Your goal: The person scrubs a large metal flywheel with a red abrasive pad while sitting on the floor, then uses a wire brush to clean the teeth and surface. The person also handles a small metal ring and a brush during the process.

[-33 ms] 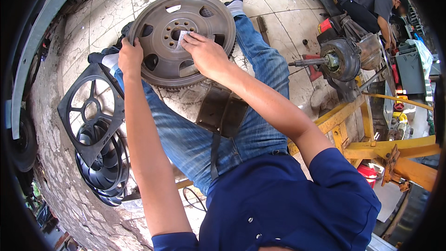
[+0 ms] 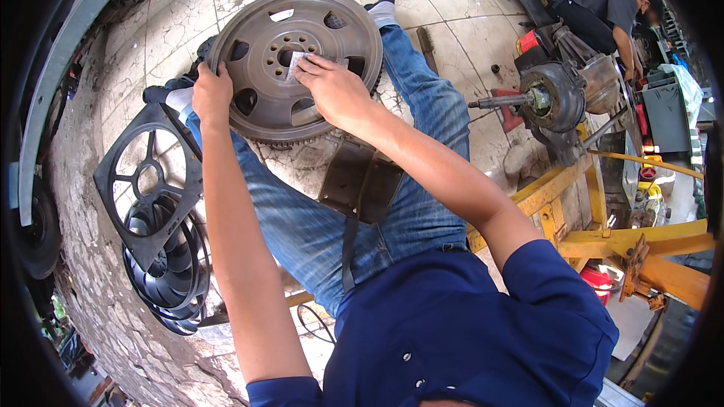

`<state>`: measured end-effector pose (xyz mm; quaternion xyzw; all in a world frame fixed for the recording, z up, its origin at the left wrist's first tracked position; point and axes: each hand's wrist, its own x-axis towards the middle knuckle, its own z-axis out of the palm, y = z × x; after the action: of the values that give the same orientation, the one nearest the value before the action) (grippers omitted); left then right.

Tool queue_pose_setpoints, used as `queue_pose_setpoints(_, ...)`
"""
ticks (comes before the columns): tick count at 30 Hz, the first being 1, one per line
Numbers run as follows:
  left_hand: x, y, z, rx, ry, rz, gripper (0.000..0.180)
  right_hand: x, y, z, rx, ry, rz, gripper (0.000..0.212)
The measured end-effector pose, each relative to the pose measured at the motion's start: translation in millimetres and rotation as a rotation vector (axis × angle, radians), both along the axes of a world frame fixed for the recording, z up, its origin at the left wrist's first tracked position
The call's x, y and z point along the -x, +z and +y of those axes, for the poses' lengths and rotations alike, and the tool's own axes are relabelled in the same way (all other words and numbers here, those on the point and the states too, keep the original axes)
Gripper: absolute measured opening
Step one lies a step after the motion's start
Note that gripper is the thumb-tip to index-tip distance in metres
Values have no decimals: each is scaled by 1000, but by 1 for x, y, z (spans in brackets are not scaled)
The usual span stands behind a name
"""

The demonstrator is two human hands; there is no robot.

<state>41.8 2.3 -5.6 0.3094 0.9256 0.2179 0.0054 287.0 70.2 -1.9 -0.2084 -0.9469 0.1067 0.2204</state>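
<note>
A large grey metal flywheel [image 2: 260,75] with bolt holes, oval windows and a toothed edge is between my spread lower legs. My left hand [image 2: 213,94] grips its left rim, thumb on the face and fingers going behind. Over the hub, my right hand [image 2: 335,90] presses a small folded pale sheet, which looks like sandpaper [image 2: 296,65], flat against the face. The fingers lie together on top and hide part of the sheet. Below the flywheel, a dark brown box-like piece [image 2: 360,181] sits between my thighs.
A black fan shroud [image 2: 128,177] and fan [image 2: 162,271] lie on the tiled floor at left. To the right, a gearbox-like assembly [image 2: 554,98] with a protruding shaft stands by a yellow metal frame [image 2: 562,181]. A person [image 2: 596,4] crouches at far right beside tools.
</note>
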Motion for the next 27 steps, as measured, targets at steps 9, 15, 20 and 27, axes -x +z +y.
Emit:
queue_pose_setpoints(9, 1, 6, 6, 5, 13, -7, 50, 7, 3, 7, -90, -33, -142, 41)
queue_pose_setpoints(15, 1, 4, 7, -3, 16, -5, 50, 11, 13, 15, -32, -73, -130, 47)
queue_pose_setpoints(20, 1, 5, 6, 0, 17, -7, 50, 8, 17, 16, 19, -13, -124, 46)
queue_pose_setpoints(27, -2, 4, 4, -5, 2, -8, 50, 9, 4, 11, -87, -48, -161, 40)
